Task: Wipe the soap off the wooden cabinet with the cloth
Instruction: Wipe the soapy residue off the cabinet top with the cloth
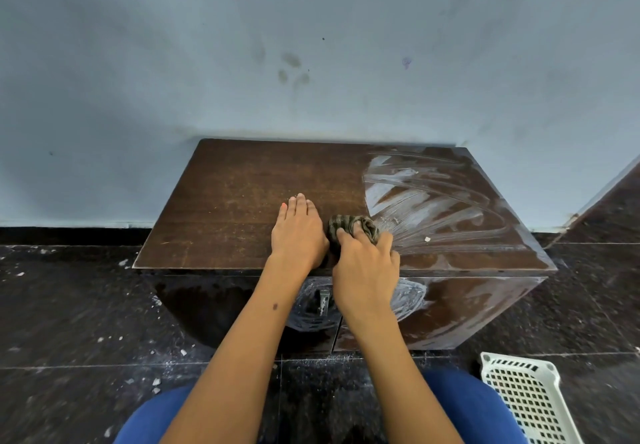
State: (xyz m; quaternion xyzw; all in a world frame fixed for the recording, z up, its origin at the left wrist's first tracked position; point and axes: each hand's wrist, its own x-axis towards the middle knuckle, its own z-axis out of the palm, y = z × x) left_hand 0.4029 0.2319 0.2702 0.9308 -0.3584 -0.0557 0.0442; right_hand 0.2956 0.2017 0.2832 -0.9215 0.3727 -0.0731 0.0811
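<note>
Down on the cabinet [242,194], the right hand [367,263] is gripping a bunched, dark striped cloth [349,227] near the front edge of the top, about midway along its width. Its fingers [360,236] are curling over the near side of the cloth and digging into its folds, so most of the wad is sticking out beyond the fingertips, toward the wall [311,45]. The left hand [298,232] is lying flat on the bare wood just beside the cloth, palm down, with fingers straight and pressed together, pointing away from the person; its right edge is touching or nearly touching the cloth.

White soap [426,198] is streaking the right half of the top in curved, fanned strokes, starting right where the cloth is sitting and spreading to the far right corner. A small white fleck is lying in the streaks to the right of the right hand. The left half of the top is looking dark brown and dull, with fine scratches. More soap is smearing the cabinet's front, around a small metal handle [323,300] between the two forearms and across the right door.

The cabinet is standing against a pale blue wall on a dark speckled floor [69,305] scattered with white bits. A white perforated basket [526,398] is sitting on the floor at the lower right, well apart from the cabinet. Blue-clad knees are showing at the bottom.
</note>
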